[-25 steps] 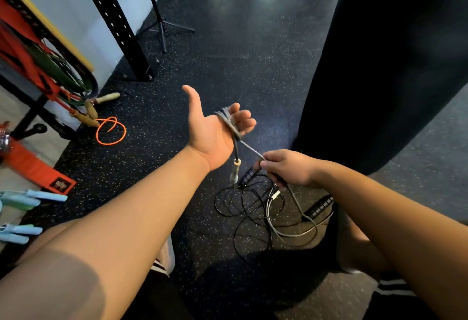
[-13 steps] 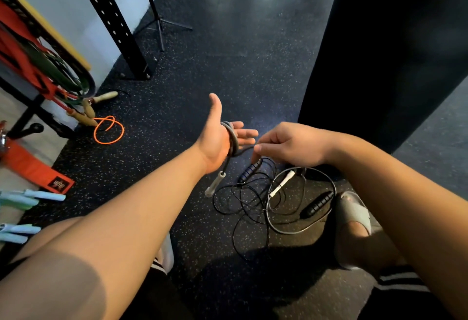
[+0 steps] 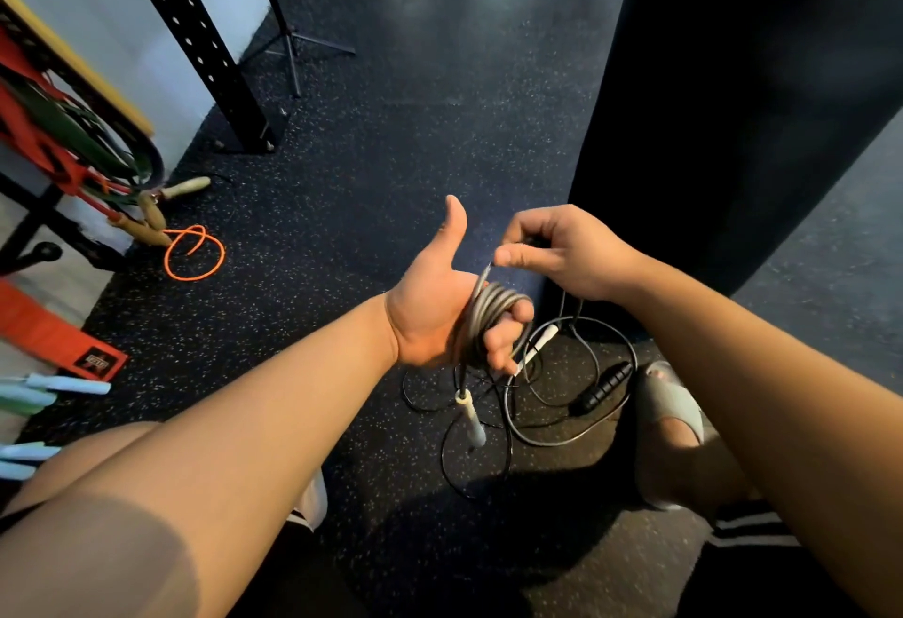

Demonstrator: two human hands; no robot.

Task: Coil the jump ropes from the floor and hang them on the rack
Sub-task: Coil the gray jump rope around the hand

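grey rope [image 3: 490,319] | coiled round left hand [image 3: 432,319] fingers | right hand [image 3: 571,256] pinches it

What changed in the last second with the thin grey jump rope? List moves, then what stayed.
The right hand, pinching the thin grey jump rope, rose from near the floor to above the left hand, laying more turns round it; the left fingers curled over the thicker coil. Its white handle still dangles below the left hand. The black-handled rope and orange rope loop stayed on the floor.
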